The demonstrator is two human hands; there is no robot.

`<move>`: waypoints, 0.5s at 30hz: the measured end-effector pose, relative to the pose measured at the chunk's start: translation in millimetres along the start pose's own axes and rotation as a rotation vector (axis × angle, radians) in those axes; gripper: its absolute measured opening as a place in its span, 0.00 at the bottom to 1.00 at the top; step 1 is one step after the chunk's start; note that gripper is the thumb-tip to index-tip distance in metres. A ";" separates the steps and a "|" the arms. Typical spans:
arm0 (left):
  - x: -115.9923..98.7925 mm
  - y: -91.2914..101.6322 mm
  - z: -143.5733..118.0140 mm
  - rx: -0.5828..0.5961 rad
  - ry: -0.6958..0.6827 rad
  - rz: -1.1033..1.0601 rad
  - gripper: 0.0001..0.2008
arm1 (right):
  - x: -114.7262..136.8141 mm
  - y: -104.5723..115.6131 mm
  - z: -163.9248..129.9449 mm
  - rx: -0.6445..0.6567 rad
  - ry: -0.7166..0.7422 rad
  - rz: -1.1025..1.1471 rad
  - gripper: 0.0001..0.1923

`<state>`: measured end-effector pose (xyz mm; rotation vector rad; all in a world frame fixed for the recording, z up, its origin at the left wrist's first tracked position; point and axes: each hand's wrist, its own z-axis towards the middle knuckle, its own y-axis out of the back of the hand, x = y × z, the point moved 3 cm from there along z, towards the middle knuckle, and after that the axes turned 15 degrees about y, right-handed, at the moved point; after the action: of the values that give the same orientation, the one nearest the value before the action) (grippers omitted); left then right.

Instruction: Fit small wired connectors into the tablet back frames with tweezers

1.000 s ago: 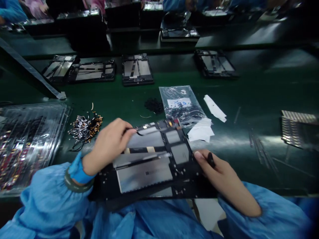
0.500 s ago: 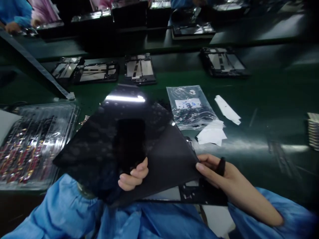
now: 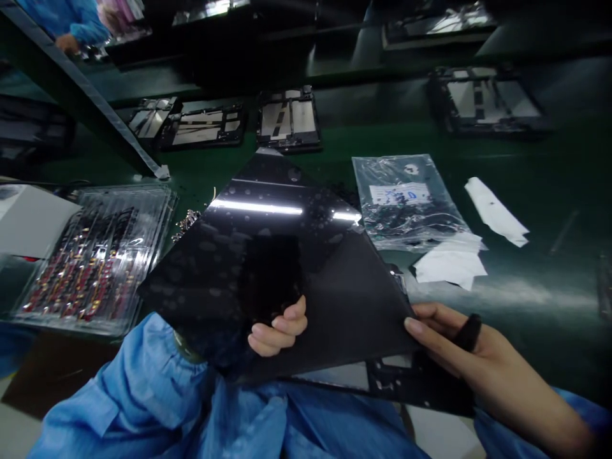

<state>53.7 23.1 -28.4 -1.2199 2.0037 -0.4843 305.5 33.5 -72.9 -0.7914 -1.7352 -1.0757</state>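
Observation:
A glossy black panel (image 3: 205, 255), like a tablet screen with spots on its surface, is tilted up in front of me. My left hand (image 3: 282, 328) grips it from behind, its fingers curled round the edge. A dark matte sheet or panel (image 3: 349, 299) adjoins it on the right; I cannot tell whether the two are joined. My right hand (image 3: 444, 341) pinches that piece's right corner between thumb and finger. A small black object (image 3: 468, 333) sits among its fingers. Underneath lies an open tablet housing (image 3: 415, 379), partly hidden.
A clear bag of small dark parts (image 3: 406, 201) and white scraps (image 3: 452, 261) lie ahead. On the left are a clear tray of parts (image 3: 90, 268), a white box (image 3: 33, 220) and a slanted bar (image 3: 95, 102). Several open tablets (image 3: 289, 121) line the back; another person's hand (image 3: 67, 43) shows.
The view has swung left, so the bench things appear farther right. Both hands keep their grips, and a bright reflection now shows near the dark piece's upper edge.

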 end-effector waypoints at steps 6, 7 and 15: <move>-1.0 0.3 -3.1 0.026 -0.007 0.015 0.12 | 4.8 1.3 1.7 0.008 0.056 -0.083 0.18; -0.6 0.7 -3.0 0.033 -0.007 0.024 0.13 | 6.3 1.8 1.7 -0.014 0.094 -0.163 0.18; 1.2 2.2 2.1 0.006 0.047 -0.019 0.13 | 54.2 -34.7 4.5 -0.203 0.895 -0.917 0.21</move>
<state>53.5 23.2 -31.6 -1.2358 2.0305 -0.5321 254.1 26.1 -34.7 0.4552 -1.1567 -1.8469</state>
